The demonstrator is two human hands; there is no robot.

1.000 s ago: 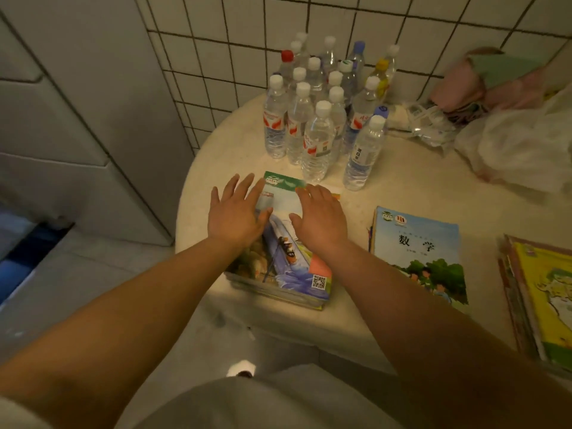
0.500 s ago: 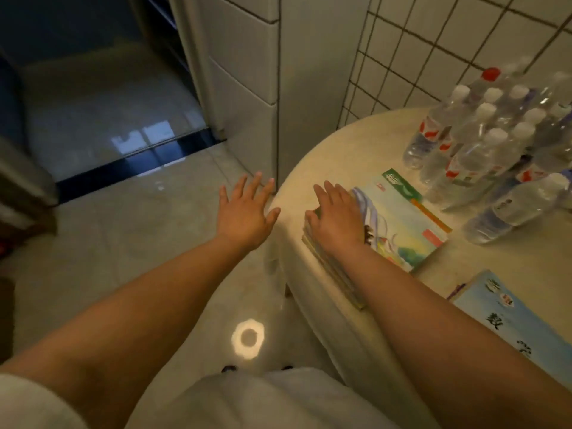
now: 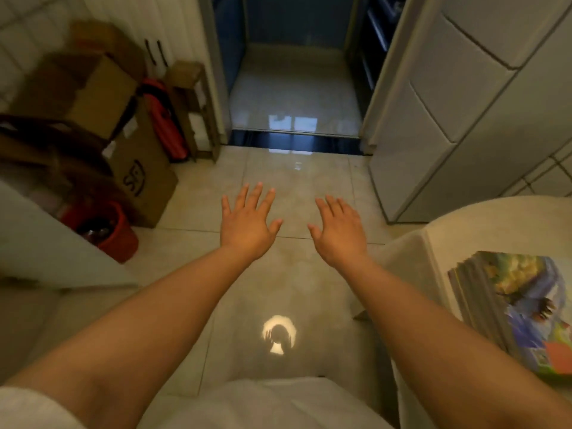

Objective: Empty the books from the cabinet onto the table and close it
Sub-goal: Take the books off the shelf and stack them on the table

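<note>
- Your left hand is in the centre of the frame, palm down, fingers spread wide, and it holds nothing.
- Your right hand is just beside it, to the right, also flat and wide, also empty. Both hands are over the shiny beige floor tiles, not over the bench.
- The stack of thin paperback school books with a colourful glossy cover lies at the right edge of the frame, on the round cream-coloured bench, close to its near rim.
- The tall white cabinet with panelled fronts stands in the upper right of the frame. I cannot tell from here whether it holds more books, or whether this is the cabinet of the task.
- I judge that you are between two trips: one load is set down and you turn for the next one.
- About handling: such books are probably thin and flexible, and the glossy covers slide easily one on another. A stack may be rather heavy.
- So take a stack with two hands, one at each short side, with fingers under the lowest book and thumbs on top. Press lightly together, so that the middle books do not slip out.
- Do not grasp only the top cover; it will bend and lift alone.
</note>
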